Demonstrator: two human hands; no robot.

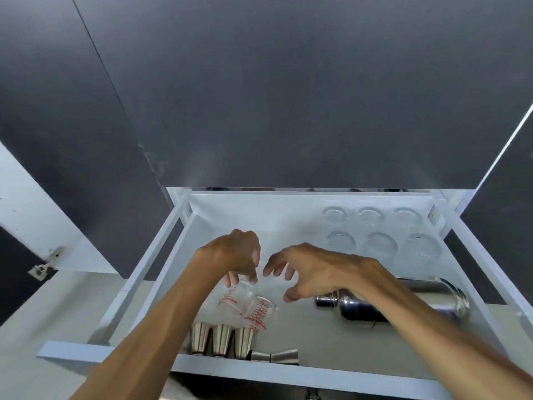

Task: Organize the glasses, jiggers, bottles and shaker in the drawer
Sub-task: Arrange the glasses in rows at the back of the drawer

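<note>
The left hand point(236, 255) reaches into the open white drawer point(161, 269), its fingertips point(253, 277) pinched on the rim of a clear measuring glass point(235, 297) with red markings. Just right of that grip stands a second marked glass point(259, 313), touching the first. Below the grip, three steel cups point(222, 340) stand in a row, with a double jigger point(275, 356) lying beside them. The right hand point(311, 272) hovers with fingers spread wide, holding nothing. Under its wrist lies a steel shaker point(346, 306). Beyond it, six clear glasses point(380, 243) sit in two rows.
</note>
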